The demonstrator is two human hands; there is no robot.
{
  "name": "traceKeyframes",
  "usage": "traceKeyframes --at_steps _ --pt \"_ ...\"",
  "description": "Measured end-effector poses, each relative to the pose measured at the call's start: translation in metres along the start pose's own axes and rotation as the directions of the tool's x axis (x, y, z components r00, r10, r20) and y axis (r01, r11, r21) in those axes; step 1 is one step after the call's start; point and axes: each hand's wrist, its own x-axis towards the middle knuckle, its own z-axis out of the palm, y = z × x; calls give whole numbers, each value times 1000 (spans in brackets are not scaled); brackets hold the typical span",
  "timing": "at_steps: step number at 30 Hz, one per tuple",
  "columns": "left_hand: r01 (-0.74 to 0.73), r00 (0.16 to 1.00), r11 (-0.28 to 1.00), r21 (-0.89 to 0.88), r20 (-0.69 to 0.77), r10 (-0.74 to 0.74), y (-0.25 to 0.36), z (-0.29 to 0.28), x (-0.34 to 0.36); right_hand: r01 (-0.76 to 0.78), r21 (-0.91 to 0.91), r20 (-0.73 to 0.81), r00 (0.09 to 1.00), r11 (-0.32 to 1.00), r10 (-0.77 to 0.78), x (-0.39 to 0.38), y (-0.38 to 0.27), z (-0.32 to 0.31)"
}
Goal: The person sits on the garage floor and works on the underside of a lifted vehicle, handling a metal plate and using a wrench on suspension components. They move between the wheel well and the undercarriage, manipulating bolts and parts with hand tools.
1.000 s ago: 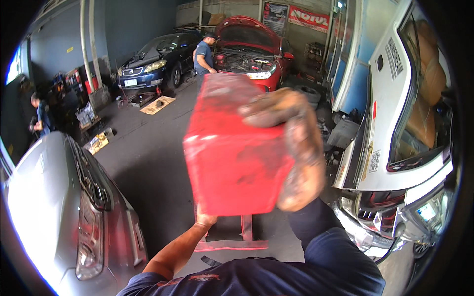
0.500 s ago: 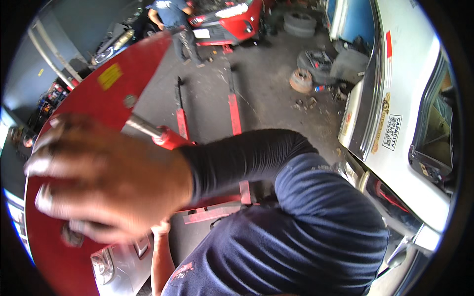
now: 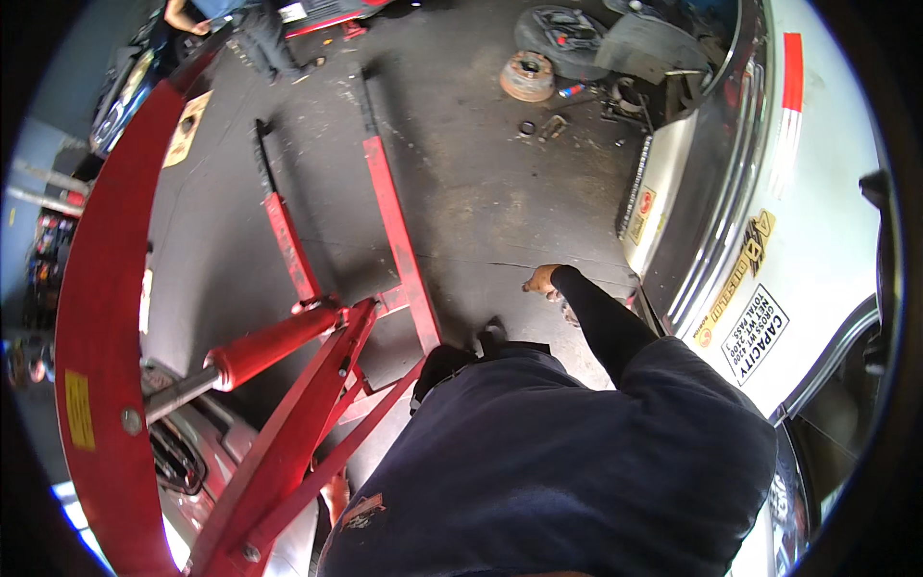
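A red engine crane (image 3: pixel 115 260) fills the left side, with its hydraulic cylinder (image 3: pixel 269 348) slanting across and two legs lying forward along the floor. A bit of my left forearm (image 3: pixel 335 495) shows beside the lower red frame; that hand is hidden behind it, so its grip cannot be made out. My right hand (image 3: pixel 541 279) hangs over the concrete floor to the right of the crane, clear of it, loosely open with nothing visible in it.
A white vehicle (image 3: pixel 808 212) flanks my right. A co-worker (image 3: pixel 252 34) stands ahead beside a red car (image 3: pixel 336 12). A rusty drum (image 3: pixel 527 75), tires (image 3: pixel 553 29) and loose parts lie farther up on the floor. A silver car (image 3: pixel 207 442) sits under the crane's arm.
My view has tipped down toward the floor. My right hand has left the red crane arm and swung down to the right, and the arm now appears farther left.
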Motion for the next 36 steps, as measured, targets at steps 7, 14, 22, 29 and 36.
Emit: traceKeyframes --at_steps 7,14,22,29,36 --pt "283 899 957 -68 366 -240 -2 79 37 32 -469 -84 993 882 -80 14 -15 -143" --pt "474 785 876 -89 493 -375 -11 133 66 318 100 -438 865 943 -246 93 -117 -324" --pt "590 692 806 -51 545 -473 57 141 90 100 -501 98 993 860 -58 170 -165 -282" --pt "436 741 892 -119 611 -280 220 229 225 -251 -592 -140 968 766 209 160 -22 -313" --pt "366 611 930 -36 763 -211 358 334 258 -449 382 2 874 808 485 146 20 -362"
